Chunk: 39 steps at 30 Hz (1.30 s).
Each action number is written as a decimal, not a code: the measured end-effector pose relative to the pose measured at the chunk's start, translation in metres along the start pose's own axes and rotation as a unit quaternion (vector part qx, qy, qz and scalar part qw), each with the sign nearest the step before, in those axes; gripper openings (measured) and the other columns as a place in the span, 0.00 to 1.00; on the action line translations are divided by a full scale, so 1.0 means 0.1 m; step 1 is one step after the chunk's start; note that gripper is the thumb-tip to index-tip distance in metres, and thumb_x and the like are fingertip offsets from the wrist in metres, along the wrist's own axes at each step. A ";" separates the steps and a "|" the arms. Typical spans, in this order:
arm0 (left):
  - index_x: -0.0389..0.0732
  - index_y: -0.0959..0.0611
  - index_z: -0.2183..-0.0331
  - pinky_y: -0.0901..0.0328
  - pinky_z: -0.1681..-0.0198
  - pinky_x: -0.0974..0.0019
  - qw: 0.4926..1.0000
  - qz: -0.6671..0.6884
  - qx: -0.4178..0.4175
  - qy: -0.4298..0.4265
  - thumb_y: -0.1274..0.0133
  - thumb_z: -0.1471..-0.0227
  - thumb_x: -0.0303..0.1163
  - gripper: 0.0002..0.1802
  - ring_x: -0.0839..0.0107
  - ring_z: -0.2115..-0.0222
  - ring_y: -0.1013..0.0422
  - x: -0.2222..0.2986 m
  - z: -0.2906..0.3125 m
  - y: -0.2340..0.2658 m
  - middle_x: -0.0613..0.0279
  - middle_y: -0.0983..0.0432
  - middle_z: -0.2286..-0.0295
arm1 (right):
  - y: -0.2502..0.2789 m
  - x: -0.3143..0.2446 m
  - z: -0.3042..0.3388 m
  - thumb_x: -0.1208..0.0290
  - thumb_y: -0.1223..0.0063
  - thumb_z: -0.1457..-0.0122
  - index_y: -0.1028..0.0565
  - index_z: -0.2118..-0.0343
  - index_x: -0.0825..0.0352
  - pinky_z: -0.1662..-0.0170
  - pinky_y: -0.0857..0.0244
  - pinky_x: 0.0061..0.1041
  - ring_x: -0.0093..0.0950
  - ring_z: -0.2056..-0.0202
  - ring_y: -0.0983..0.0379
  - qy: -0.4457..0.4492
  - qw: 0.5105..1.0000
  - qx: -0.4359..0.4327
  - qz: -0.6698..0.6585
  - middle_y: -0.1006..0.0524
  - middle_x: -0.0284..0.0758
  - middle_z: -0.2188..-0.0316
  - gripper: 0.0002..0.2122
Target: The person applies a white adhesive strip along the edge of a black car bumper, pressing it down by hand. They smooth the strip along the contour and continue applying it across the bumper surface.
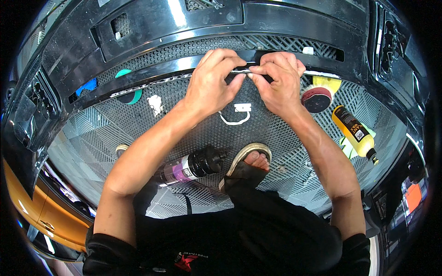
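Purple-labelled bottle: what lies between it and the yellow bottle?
In the head view, a sandalled foot, with the right forearm crossing above.

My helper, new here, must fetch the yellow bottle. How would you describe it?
Start at the big black bumper; the right hand is at its lower edge. Below and right of that hand, the yellow bottle lies on its side. Its yellow body sets it apart from the black, purple-labelled bottle.

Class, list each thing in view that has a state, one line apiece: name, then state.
Black bar: whitish in places along its lower edge
Left hand: pinching that edge
Right hand: pinching that edge
Yellow bottle: lying on its side
Black bottle: lying on its side
White strip: curved
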<state>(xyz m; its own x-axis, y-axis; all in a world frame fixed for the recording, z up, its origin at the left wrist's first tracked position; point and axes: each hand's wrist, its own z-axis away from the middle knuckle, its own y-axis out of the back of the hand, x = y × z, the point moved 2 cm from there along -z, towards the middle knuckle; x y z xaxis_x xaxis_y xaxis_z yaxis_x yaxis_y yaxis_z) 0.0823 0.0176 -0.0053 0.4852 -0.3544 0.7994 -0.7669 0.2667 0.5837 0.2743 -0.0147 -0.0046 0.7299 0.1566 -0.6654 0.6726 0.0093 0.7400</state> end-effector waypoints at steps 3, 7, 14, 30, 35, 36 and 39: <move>0.39 0.10 0.65 0.29 0.53 0.56 0.998 -0.039 -0.027 -0.033 0.30 0.53 0.23 0.10 0.57 0.59 0.25 -0.05 0.03 0.05 0.60 0.21 0.61 | 0.02 0.01 0.01 0.72 0.28 0.50 0.13 0.67 0.56 0.42 0.50 0.41 0.30 0.50 0.29 -0.006 1.000 -0.011 -0.003 0.20 0.24 0.61 0.07; 0.40 0.10 0.65 0.30 0.53 0.57 0.998 -0.021 -0.046 -0.033 0.30 0.53 0.22 0.10 0.58 0.59 0.26 -0.11 0.05 0.08 0.61 0.20 0.63 | 0.03 -0.02 -0.03 0.72 0.29 0.49 0.14 0.63 0.56 0.41 0.50 0.42 0.31 0.50 0.29 -0.024 0.999 -0.032 -0.003 0.22 0.25 0.60 0.09; 0.40 0.11 0.68 0.29 0.58 0.59 0.999 -0.007 -0.034 -0.023 0.30 0.54 0.23 0.08 0.59 0.63 0.25 -0.11 0.04 0.07 0.62 0.19 0.66 | 0.08 -0.11 -0.05 0.68 0.29 0.44 0.12 0.56 0.53 0.40 0.50 0.42 0.30 0.48 0.31 -0.005 0.995 -0.086 0.042 0.22 0.24 0.58 0.12; 0.42 0.12 0.63 0.29 0.53 0.56 0.998 0.041 -0.036 -0.026 0.29 0.55 0.23 0.13 0.57 0.59 0.24 -0.11 0.05 0.08 0.60 0.20 0.61 | 0.02 -0.03 -0.01 0.67 0.29 0.46 0.11 0.66 0.56 0.41 0.50 0.43 0.32 0.48 0.31 0.009 0.999 -0.030 0.023 0.18 0.23 0.59 0.05; 0.42 0.13 0.55 0.28 0.52 0.56 0.999 -0.005 -0.025 -0.020 0.28 0.58 0.23 0.24 0.56 0.57 0.23 -0.05 0.00 0.05 0.57 0.18 0.58 | 0.01 -0.03 -0.01 0.66 0.29 0.47 0.13 0.68 0.56 0.42 0.49 0.44 0.32 0.49 0.30 0.013 0.999 -0.023 0.023 0.18 0.24 0.60 0.05; 0.43 0.13 0.55 0.28 0.52 0.56 1.000 -0.012 -0.023 -0.016 0.29 0.57 0.24 0.24 0.56 0.57 0.23 -0.03 -0.01 0.03 0.58 0.19 0.58 | 0.01 -0.02 -0.01 0.67 0.29 0.47 0.13 0.68 0.56 0.42 0.49 0.44 0.33 0.49 0.30 0.014 0.999 -0.024 0.022 0.19 0.25 0.60 0.05; 0.44 0.13 0.53 0.30 0.51 0.55 0.999 -0.025 -0.029 0.018 0.30 0.57 0.26 0.25 0.57 0.57 0.24 0.03 -0.02 0.01 0.61 0.19 0.57 | 0.01 -0.01 0.00 0.67 0.29 0.46 0.14 0.67 0.56 0.43 0.49 0.44 0.33 0.49 0.30 0.017 0.999 -0.026 0.017 0.20 0.26 0.60 0.05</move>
<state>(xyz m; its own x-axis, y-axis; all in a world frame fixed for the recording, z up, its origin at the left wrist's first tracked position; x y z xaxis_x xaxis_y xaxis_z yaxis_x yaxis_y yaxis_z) 0.0841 0.0183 -0.0022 0.5373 -0.3368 0.7733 -0.7164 0.3015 0.6291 0.2739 -0.0144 -0.0031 0.7469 0.1909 -0.6370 0.6398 0.0547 0.7666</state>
